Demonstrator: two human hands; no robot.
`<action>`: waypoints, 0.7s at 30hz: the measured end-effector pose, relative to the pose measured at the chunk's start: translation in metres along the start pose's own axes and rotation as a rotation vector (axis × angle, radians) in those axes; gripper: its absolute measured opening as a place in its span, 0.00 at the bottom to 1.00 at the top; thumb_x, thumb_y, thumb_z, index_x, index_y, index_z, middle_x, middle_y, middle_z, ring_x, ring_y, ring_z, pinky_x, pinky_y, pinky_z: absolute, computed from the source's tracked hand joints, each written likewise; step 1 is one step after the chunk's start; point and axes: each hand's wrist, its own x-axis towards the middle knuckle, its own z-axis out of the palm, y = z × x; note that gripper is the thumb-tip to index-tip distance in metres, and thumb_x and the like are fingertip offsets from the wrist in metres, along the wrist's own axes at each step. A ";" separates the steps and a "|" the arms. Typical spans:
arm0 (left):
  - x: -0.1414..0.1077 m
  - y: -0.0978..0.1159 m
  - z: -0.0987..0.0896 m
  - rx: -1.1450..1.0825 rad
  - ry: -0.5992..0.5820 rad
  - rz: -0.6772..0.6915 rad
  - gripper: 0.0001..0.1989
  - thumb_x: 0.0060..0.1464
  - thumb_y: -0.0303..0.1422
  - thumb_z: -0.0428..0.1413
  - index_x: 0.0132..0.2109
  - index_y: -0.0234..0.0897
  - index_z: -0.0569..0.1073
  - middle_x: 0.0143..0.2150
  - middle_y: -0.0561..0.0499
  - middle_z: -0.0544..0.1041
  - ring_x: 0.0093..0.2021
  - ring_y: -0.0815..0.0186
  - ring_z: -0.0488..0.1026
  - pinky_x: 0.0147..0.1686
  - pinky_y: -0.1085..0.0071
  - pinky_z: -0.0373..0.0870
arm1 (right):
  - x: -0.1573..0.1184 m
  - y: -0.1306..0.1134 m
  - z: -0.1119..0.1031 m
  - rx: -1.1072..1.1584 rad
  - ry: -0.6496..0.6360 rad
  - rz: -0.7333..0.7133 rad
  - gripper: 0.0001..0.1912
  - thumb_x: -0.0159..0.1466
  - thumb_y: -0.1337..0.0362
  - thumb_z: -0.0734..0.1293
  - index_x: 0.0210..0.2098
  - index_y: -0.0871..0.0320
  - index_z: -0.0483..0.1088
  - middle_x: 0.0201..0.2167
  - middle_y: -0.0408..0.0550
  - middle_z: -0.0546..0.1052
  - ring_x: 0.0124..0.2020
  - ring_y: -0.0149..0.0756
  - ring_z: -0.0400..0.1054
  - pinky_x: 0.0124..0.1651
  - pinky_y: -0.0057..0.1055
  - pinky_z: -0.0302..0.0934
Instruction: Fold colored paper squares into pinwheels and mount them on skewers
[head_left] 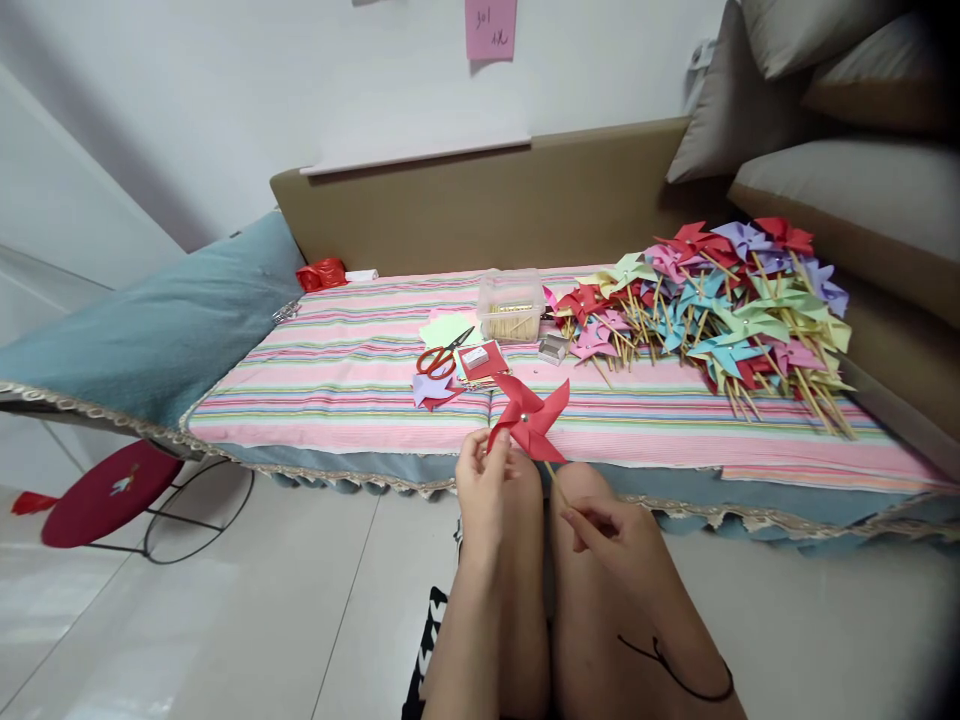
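A red paper pinwheel (534,424) on a thin wooden stick is held over my knees. My left hand (482,475) pinches the edge of one of its blades. Lower down, my right hand (602,527) grips the stick between thumb and fingers. Just beyond the pinwheel, on the striped cloth, lie orange-handled scissors (437,361), a purple paper piece (432,390), a red card (484,361) with a small white block on it, and pale green paper sheets (448,328). A clear plastic box (511,305) with thin wooden sticks stands behind them.
A large pile of colourful finished pinwheels (720,310) covers the right of the couch (315,415). A small open box (553,348) sits beside the stick box. Grey cushions (862,200) are stacked at right. A red bag (322,274) lies far left; a round red stool (112,495) stands on the floor.
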 end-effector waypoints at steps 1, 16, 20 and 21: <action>0.002 0.001 -0.004 0.032 0.027 0.034 0.15 0.49 0.42 0.60 0.36 0.35 0.71 0.29 0.54 0.70 0.28 0.73 0.68 0.26 0.78 0.67 | 0.001 0.002 -0.002 -0.022 0.003 0.002 0.20 0.62 0.52 0.61 0.21 0.57 0.71 0.16 0.43 0.70 0.20 0.33 0.64 0.27 0.28 0.54; 0.003 -0.018 0.000 0.181 -0.322 -0.134 0.10 0.50 0.39 0.58 0.30 0.35 0.72 0.24 0.54 0.72 0.26 0.72 0.68 0.28 0.77 0.64 | 0.005 0.012 -0.004 -0.012 0.000 0.044 0.20 0.62 0.51 0.62 0.23 0.58 0.73 0.16 0.43 0.70 0.21 0.33 0.64 0.27 0.28 0.54; 0.009 -0.014 -0.007 0.124 -0.163 -0.114 0.10 0.49 0.38 0.58 0.29 0.35 0.71 0.24 0.55 0.71 0.26 0.73 0.67 0.27 0.77 0.64 | 0.005 0.020 -0.008 -0.012 0.030 0.072 0.21 0.62 0.50 0.62 0.23 0.59 0.73 0.17 0.43 0.70 0.21 0.33 0.64 0.28 0.29 0.55; 0.010 -0.012 -0.009 0.115 -0.125 -0.104 0.10 0.48 0.39 0.59 0.29 0.35 0.72 0.25 0.55 0.71 0.26 0.72 0.67 0.28 0.77 0.64 | 0.005 0.021 -0.008 -0.014 0.031 0.076 0.20 0.62 0.50 0.62 0.24 0.59 0.74 0.17 0.43 0.70 0.21 0.33 0.64 0.28 0.29 0.55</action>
